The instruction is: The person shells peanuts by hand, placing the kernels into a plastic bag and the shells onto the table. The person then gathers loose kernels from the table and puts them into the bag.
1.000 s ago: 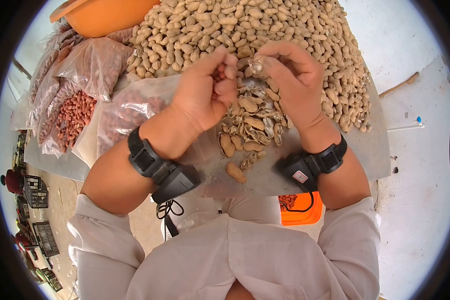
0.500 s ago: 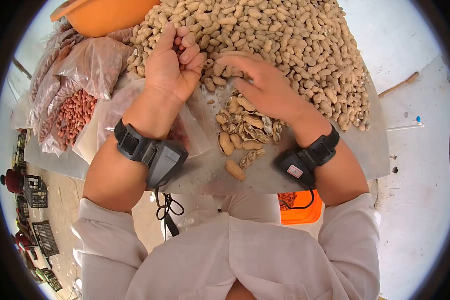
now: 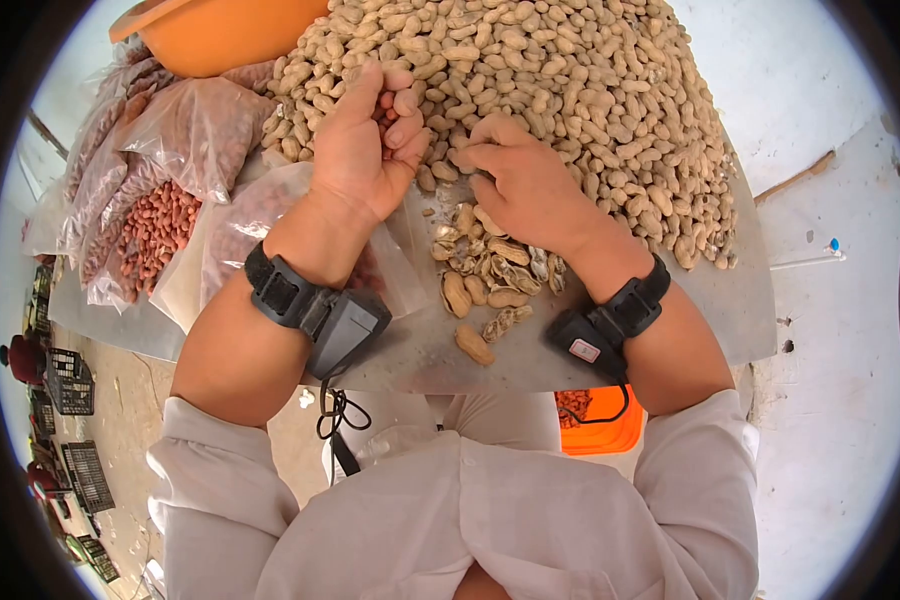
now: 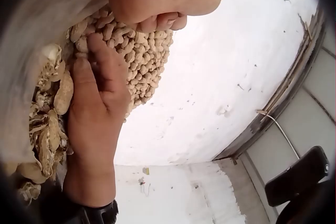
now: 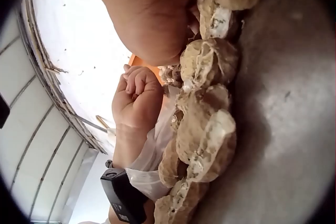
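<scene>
My left hand [image 3: 360,155] is palm up over the near left side of the peanut pile [image 3: 610,110], its fingers curled round red kernels [image 3: 385,112]. At the pile's near edge, my right hand [image 3: 530,185] points left with thumb and forefinger bent together. In the left wrist view, the tips of the right hand [image 4: 94,119] pinch an unshelled peanut [image 4: 82,45]. Cracked shells [image 3: 510,265] lie just below that hand on the metal table [image 3: 410,350]; they also show close up as shells [image 5: 205,140] in the right wrist view.
Plastic bags of red kernels [image 3: 195,130] lie at the left, one with loose kernels [image 3: 155,235] showing. An orange basin [image 3: 225,35] stands at the back left. Below the table's front edge is an orange container [image 3: 610,425] with red pieces. Black crates [image 3: 88,475] stand on the floor.
The hands have parted: the left moved left with its kernels. My right hand let go of the cracked shell, moved left to the pile's near edge, and its fingers have bent in.
</scene>
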Available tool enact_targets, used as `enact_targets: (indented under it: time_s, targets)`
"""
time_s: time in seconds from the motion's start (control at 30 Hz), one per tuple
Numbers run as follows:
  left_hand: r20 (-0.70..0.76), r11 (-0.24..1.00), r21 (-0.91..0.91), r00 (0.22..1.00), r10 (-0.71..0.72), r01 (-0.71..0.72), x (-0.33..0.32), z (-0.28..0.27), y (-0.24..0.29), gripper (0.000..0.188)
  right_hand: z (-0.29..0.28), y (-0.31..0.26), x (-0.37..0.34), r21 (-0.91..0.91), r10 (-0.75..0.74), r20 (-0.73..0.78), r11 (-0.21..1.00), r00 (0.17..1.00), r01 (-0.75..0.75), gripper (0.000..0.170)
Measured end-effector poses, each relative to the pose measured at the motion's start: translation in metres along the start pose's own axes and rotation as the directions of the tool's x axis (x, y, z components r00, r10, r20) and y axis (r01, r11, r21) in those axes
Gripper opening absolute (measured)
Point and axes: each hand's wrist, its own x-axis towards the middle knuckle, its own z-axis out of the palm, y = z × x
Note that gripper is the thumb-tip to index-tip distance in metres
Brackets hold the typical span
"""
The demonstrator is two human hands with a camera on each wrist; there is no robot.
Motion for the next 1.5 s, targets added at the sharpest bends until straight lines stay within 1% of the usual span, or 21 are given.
enact_targets:
  time_s: [0.13,0.23,0.33,0.43,0.53,0.63,0.73,0.83,0.87,0.93,1.03,1.13,1.23,1.33,1.43,1.5]
  targets:
    - [0.027,0.998,0.059,0.999,-0.028,0.026,-0.002,0.001,-0.002,0.021,-0.003,-0.002,0.000,-0.039,0.007,0.020,0.999,1.000,-0.006,0.016]
    - [0.042,0.994,0.098,0.998,-0.048,0.043,-0.004,0.003,-0.005,0.020,-0.003,-0.006,-0.003,-0.101,0.034,0.028,0.994,0.999,-0.031,0.016]
    - [0.057,0.995,0.083,0.997,-0.052,0.047,-0.004,0.002,-0.007,0.019,-0.007,-0.010,-0.002,-0.171,0.083,0.069,0.983,0.994,-0.070,0.017]
    - [0.052,0.995,0.092,0.997,-0.053,0.048,-0.004,0.003,-0.007,0.019,-0.006,-0.011,-0.004,-0.279,0.067,0.071,0.959,0.995,-0.045,0.020]
    - [0.045,0.994,0.088,0.996,-0.071,0.067,-0.004,0.001,-0.007,0.019,-0.011,-0.018,-0.001,-0.329,0.132,0.134,0.941,0.982,-0.081,0.023]
    - [0.033,0.993,0.097,0.997,-0.071,0.067,-0.006,0.005,-0.007,0.019,-0.009,-0.017,-0.001,-0.282,0.179,0.147,0.950,0.973,-0.132,0.022]
    - [0.042,0.993,0.092,0.996,-0.082,0.078,-0.006,0.004,-0.006,0.016,-0.004,-0.004,-0.002,-0.117,0.148,0.002,0.982,0.989,-0.146,0.020]
    - [0.012,0.989,0.136,0.998,-0.058,0.056,-0.006,0.005,-0.007,0.014,-0.009,0.001,0.002,0.194,0.169,-0.223,0.973,0.960,-0.126,0.016]
    - [0.016,0.981,0.187,0.998,-0.053,0.049,-0.007,0.005,-0.007,0.015,-0.010,0.002,0.000,0.354,0.234,-0.207,0.923,0.950,-0.150,0.015]
    - [0.027,0.957,0.288,0.999,-0.044,0.035,-0.008,0.007,-0.009,0.018,-0.012,0.005,-0.002,0.639,0.351,-0.146,0.747,0.925,-0.183,0.014]
    - [0.015,0.916,0.395,0.997,-0.076,0.064,-0.012,0.010,-0.015,0.027,-0.012,0.000,-0.001,0.860,0.389,-0.136,0.503,0.911,-0.086,0.010]
    - [0.054,0.885,0.464,0.996,-0.076,0.042,-0.015,0.015,-0.019,0.029,-0.017,-0.004,-0.001,0.890,0.338,-0.062,0.444,0.939,-0.101,0.011]
    - [0.124,0.830,0.556,0.992,-0.034,-0.041,-0.016,0.012,-0.022,0.028,-0.015,-0.001,-0.001,0.843,0.302,-0.044,0.523,0.952,-0.126,0.012]
    - [0.160,0.813,0.581,0.985,-0.063,-0.043,-0.017,0.013,-0.018,0.023,-0.017,0.000,-0.002,0.847,0.289,-0.017,0.513,0.957,-0.140,0.012]
    - [0.248,0.814,0.574,0.966,-0.076,-0.083,-0.019,0.018,-0.015,0.019,-0.017,-0.001,-0.002,0.892,0.274,0.013,0.431,0.962,-0.135,0.018]
    - [0.285,0.650,0.731,0.958,-0.016,-0.207,-0.017,0.012,-0.017,0.016,-0.021,-0.006,-0.003,0.877,0.326,-0.004,0.455,0.946,-0.153,0.026]
